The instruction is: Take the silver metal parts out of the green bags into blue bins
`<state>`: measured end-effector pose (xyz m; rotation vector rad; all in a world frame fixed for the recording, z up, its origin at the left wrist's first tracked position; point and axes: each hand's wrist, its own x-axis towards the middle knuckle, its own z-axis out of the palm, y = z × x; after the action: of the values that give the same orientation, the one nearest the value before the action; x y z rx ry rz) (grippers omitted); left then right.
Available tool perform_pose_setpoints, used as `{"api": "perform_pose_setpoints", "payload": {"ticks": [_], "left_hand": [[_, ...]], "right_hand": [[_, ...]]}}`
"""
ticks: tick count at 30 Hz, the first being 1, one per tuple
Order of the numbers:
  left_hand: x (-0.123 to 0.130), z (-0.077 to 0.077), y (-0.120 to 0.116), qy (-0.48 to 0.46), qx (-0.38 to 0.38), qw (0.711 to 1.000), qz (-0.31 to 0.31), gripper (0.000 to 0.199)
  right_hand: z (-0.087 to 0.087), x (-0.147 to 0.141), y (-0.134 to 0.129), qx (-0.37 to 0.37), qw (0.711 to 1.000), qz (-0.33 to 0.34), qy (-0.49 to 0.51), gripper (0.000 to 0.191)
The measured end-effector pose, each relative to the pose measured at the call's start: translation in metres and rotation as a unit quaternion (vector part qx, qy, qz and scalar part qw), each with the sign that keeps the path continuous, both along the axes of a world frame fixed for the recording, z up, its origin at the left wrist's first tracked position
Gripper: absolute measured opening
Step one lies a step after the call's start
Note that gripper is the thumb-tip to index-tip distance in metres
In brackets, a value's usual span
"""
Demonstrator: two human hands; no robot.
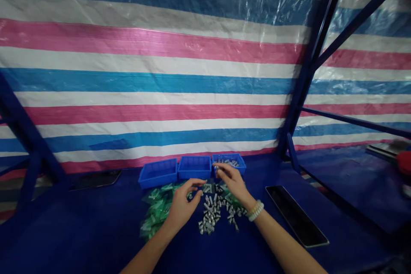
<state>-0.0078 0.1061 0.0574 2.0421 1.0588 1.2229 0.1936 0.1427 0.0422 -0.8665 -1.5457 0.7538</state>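
My left hand [186, 200] hovers at the left edge of a pile of loose silver metal fasteners [210, 215], its thumb and fingers apart with a gap between them. My right hand [233, 181] is in front of the right blue bin [243, 167], fingertips pinched on a small shiny metal fastener [216, 168]; its exact shape is too small to tell. More silver pieces [233, 163] lie inside that bin. Beside my left hand is a heap of small green plastic packets [157, 212]. Other green packets are partly hidden under my right hand.
Two more blue bins, the middle one [194, 168] and the left one [158, 173], stand in the row. A dark tablet or phone [297, 216] lies at right, another dark flat device [96, 179] at left. Blue metal posts [297, 81] and striped sheeting [160, 113] rise behind the blue tabletop [105, 222].
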Motion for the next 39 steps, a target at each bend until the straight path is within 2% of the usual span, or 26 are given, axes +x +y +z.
{"api": "perform_pose_setpoints", "payload": {"ticks": [2,4,8,12,16,19,22,26,29,31,34,37,39], "left_hand": [[-0.005,-0.004,0.004,0.104,0.029,0.994,0.014,0.026],[-0.008,-0.007,0.007,0.199,0.058,0.978,0.011,0.028],[-0.011,-0.008,0.006,0.291,0.068,0.954,-0.035,0.032],[-0.009,-0.006,0.001,0.340,0.064,0.936,-0.065,0.027],[-0.007,-0.009,0.000,0.371,0.077,0.923,-0.065,0.016],[-0.006,-0.009,0.002,0.377,0.096,0.920,-0.040,0.012],[-0.007,-0.006,0.005,0.316,0.122,0.941,0.018,0.014],[-0.007,-0.003,0.006,0.157,0.154,0.972,0.075,0.009],[-0.004,-0.002,0.002,0.083,0.135,0.984,0.083,0.010],[-0.001,-0.001,-0.001,0.055,0.082,0.993,0.067,0.009],[0.005,-0.003,-0.005,-0.012,-0.061,0.998,-0.013,0.010],[0.010,-0.009,-0.005,-0.117,-0.197,0.970,-0.077,0.015],[0.010,-0.012,-0.004,-0.173,-0.235,0.954,-0.068,0.018]], "right_hand": [[0.000,0.018,0.013,0.069,0.987,-0.117,-0.088,0.031],[-0.005,0.032,0.026,0.096,0.966,-0.194,-0.140,0.035],[-0.016,0.044,0.036,0.114,0.936,-0.255,-0.215,0.038],[-0.009,0.037,0.022,0.160,0.919,-0.261,-0.247,0.032],[0.000,0.024,0.008,0.165,0.934,-0.212,-0.233,0.026],[0.003,0.013,0.000,0.145,0.952,-0.167,-0.211,0.021],[0.004,0.001,-0.008,0.080,0.979,-0.095,-0.159,0.018],[0.005,-0.014,-0.018,-0.007,0.994,0.064,-0.092,0.024],[0.007,-0.021,-0.024,-0.019,0.994,0.089,-0.062,0.019],[0.009,-0.024,-0.029,0.000,0.996,0.067,-0.056,0.013],[0.016,-0.026,-0.037,0.068,0.993,0.038,-0.087,0.008],[0.020,-0.026,-0.042,0.107,0.987,0.028,-0.115,0.009],[0.021,-0.025,-0.042,0.099,0.989,0.018,-0.107,0.010]]}}
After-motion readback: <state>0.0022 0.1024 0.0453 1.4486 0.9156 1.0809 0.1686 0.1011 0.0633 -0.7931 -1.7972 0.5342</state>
